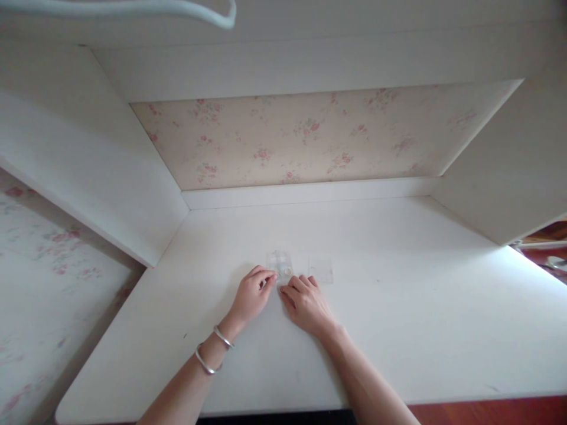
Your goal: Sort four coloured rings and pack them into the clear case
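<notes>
- head view: at the far left we see a white cable (pixel 133 7) above a white side panel (pixel 101 147), with floral wallpaper (pixel 53 260) nearer to us.
- our left hand (pixel 251 297) reaches in from the near left, two silver bangles (pixel 223 337) on its wrist. its thumb and forefinger are pinched narrow at the near left part of the clear divided box; we cannot tell if anything small is between them.
- the clear divided box (pixel 278 260) lies flat on the white tabletop (pixel 398 330), just beyond our hands and near the middle. a small round item (pixel 287 272) sits at its near right part.
- our right hand (pixel 306 304) rests near the box's near right corner, fingers curled over. we cannot tell how wide its grip is or whether it holds anything.
- the clear flat piece (pixel 321 271) lies right of the box, apart from it, just beyond our right hand's fingers.
- a reddish floor (pixel 496 411) shows at the near right.
</notes>
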A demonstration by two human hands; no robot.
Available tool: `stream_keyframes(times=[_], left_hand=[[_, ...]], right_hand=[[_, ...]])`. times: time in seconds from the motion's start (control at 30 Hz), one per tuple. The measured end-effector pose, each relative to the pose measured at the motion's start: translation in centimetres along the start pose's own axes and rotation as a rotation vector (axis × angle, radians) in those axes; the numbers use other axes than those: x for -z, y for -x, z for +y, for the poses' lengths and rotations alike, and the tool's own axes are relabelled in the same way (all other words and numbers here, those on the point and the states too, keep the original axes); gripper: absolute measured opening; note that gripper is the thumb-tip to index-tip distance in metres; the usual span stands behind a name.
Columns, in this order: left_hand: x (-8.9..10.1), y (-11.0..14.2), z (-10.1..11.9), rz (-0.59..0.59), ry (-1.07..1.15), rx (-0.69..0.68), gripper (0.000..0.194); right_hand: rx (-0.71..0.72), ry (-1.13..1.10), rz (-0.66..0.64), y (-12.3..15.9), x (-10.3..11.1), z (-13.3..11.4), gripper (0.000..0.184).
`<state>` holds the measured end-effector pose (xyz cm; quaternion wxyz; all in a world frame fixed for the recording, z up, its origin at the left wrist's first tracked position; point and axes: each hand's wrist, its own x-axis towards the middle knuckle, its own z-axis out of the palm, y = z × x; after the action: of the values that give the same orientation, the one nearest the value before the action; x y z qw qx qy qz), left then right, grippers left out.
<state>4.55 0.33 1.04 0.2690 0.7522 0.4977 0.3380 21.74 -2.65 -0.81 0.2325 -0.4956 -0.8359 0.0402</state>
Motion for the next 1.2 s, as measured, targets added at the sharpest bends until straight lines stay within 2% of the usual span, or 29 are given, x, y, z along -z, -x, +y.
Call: stream_keyframes(times=[0.13,0.3,0.47,0.63,0.73,0.9,1.1,1.2], left_hand=[[-0.1,1.0,-0.2,0.004,0.075,0.030,0.029],[-0.4,1.1,-0.8,-0.022,0.119,0.046,0.030],[-0.2,1.0,-1.7,-0.100,0.122,0.059,0.029],[-0.3,1.3,-2.1,-0.172,0.102,0.008,0.020],[-0.5,1.6,-2.0,-0.190,0.094,-0.014,0.017],[-0.6,1.8,-2.0,-0.182,0.049,-0.017,0.015],[-0.7,1.8,-2.0,-0.171,0.016,-0.011,0.019],[-0.7,1.6,-2.1,-0.167,0.024,-0.008,0.019]], right_hand=[[0.039,0.001,-0.016,0.0,-0.2,0.0,0.019],[-0.011,-0.112,0.047,0.0,-0.2,0.2,0.023],[-0.117,-0.263,0.171,-0.2,-0.7,0.8,0.023],[-0.298,-0.375,0.286,-0.6,-1.2,1.3,0.029],[-0.352,-0.387,0.290,-1.1,-1.4,1.3,0.030],[-0.358,-0.352,0.267,-1.7,-1.8,1.4,0.032],[-0.391,-0.372,0.359,-1.0,-1.7,1.5,0.032],[-0.399,-0.393,0.345,-0.8,-1.5,1.3,0.030]])
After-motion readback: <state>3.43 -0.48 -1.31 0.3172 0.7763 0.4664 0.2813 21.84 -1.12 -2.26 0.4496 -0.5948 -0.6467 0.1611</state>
